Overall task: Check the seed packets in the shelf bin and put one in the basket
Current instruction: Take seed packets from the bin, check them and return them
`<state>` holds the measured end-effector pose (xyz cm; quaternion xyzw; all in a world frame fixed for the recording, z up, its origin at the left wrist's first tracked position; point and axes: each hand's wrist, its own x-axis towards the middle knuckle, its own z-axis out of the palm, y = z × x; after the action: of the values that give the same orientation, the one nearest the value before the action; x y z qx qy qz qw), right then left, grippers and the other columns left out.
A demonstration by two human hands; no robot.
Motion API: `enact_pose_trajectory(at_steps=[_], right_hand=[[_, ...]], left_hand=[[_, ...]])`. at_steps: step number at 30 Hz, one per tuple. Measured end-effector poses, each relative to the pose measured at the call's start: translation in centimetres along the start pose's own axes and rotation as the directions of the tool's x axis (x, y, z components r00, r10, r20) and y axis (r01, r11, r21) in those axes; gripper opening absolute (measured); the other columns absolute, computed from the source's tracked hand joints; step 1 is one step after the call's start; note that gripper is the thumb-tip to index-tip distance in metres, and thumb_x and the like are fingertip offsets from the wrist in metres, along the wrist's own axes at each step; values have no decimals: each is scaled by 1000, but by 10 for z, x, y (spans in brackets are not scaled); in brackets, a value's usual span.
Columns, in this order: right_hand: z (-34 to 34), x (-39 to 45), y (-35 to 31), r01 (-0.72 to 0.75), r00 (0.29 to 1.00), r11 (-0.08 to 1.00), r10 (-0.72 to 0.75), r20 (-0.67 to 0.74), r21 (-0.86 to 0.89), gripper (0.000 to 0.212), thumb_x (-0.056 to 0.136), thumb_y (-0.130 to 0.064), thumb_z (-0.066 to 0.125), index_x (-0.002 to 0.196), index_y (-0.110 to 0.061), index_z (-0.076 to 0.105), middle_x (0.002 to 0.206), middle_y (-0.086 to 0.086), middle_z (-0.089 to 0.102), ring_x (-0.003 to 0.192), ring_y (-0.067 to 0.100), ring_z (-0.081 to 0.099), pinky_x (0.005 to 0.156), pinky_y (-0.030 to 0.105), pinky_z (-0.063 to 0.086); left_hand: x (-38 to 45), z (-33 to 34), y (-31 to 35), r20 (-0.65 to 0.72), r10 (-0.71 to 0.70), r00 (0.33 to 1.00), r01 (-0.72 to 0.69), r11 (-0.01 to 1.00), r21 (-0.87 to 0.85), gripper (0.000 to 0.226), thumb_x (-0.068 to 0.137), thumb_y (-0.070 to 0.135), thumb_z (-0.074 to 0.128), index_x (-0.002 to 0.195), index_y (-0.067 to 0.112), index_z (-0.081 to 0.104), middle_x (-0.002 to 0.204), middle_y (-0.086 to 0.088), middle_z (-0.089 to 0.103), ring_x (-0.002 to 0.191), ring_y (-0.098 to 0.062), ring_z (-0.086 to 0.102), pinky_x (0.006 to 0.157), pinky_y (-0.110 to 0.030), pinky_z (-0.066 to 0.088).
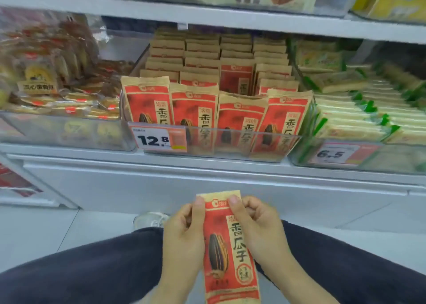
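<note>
Above and beyond my hands, the clear shelf bin point(230, 149) is packed with sunflower seed packets. I hold one seed packet point(227, 246) low in front: left hand point(184, 232) and right hand point(258, 225) pinch its top corners. Checking seems underway; no basket is in view.

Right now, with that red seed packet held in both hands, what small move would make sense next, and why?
Probably turn the seed packet over to look at its back. The left hand and right hand pinch its top corners with the printed front facing up, so only that side shows. No basket is in view, so dropping it in would come after a look around.
</note>
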<state>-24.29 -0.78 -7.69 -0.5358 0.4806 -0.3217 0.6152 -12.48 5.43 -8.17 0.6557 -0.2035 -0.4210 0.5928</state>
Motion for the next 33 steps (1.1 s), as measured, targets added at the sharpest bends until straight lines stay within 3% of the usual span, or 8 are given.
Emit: enact_pose_trajectory(at_steps=[4, 7, 11, 14, 19, 22, 29, 33], right_hand=[[2, -13, 55, -95, 994, 993, 91, -55, -71, 37, 93, -41, 61, 80, -6, 66, 71, 10, 76, 65, 25, 74, 65, 35, 58], [-1, -16, 75, -152, 988, 988, 151, -42, -26, 36, 97, -37, 59, 85, -4, 68, 76, 12, 77, 70, 27, 75, 71, 40, 57], [-9, -9, 76, -184, 981, 983, 184, 61, -12, 36, 99, -34, 59, 95, 0, 70, 84, 13, 78, 77, 25, 75, 71, 32, 58], [-17, -3, 74, -204, 972, 978, 208, 113, -47, 35, 99, -30, 60, 93, 3, 69, 83, 13, 78, 74, 25, 75, 66, 30, 59], [-29, 5, 79, -230, 973, 973, 231, -21, 10, 28, 99, -29, 62, 94, -4, 73, 86, 11, 79, 81, 30, 77, 80, 41, 61], [-30, 5, 78, -332, 941, 942, 326, 87, 59, 32, 100, -33, 59, 103, -5, 73, 94, 12, 79, 87, 31, 77, 81, 39, 61], [-36, 7, 68, -377, 845, 923, 375, 382, -71, 29, 96, -24, 69, 121, -9, 65, 101, 14, 79, 93, 32, 76, 74, 38, 62], [-39, 8, 71, -297, 910, 955, 292, 295, -31, 31, 94, -19, 70, 123, -8, 65, 99, 15, 79, 91, 34, 76, 79, 48, 63]], left_hand=[[-9, -22, -43, 112, -189, 975, 180, 980, 85, 32, 101, 30, 55, 86, 12, 76, 81, -11, 78, 75, -27, 75, 68, -32, 55], [-5, -24, -53, 108, -174, 979, 152, 971, 186, 26, 102, 23, 54, 93, 10, 75, 80, -5, 78, 74, -23, 76, 62, -22, 56], [0, -19, -61, 14, -148, 989, 141, 963, 230, 25, 101, 23, 57, 90, 10, 75, 79, -4, 78, 75, -25, 76, 74, -38, 60], [3, -16, -61, -22, -164, 986, 165, 965, 203, 22, 101, 23, 57, 94, 10, 75, 81, -3, 79, 75, -21, 77, 70, -33, 61], [4, -15, -58, 237, -313, 920, 241, 927, 289, 26, 101, 30, 57, 103, 9, 73, 90, -6, 79, 82, -22, 77, 65, -26, 57], [7, -18, -59, 194, -269, 943, 197, 924, 326, 23, 101, 25, 59, 100, 7, 73, 85, -6, 79, 79, -23, 77, 67, -33, 60], [11, -20, -61, -57, -178, 982, 184, 972, 144, 17, 101, 18, 58, 99, 8, 72, 84, -8, 79, 79, -29, 76, 73, -41, 62], [11, -22, -56, 118, -247, 962, 234, 966, 113, 20, 101, 23, 58, 114, 10, 66, 96, -9, 79, 88, -27, 76, 79, -44, 62]])
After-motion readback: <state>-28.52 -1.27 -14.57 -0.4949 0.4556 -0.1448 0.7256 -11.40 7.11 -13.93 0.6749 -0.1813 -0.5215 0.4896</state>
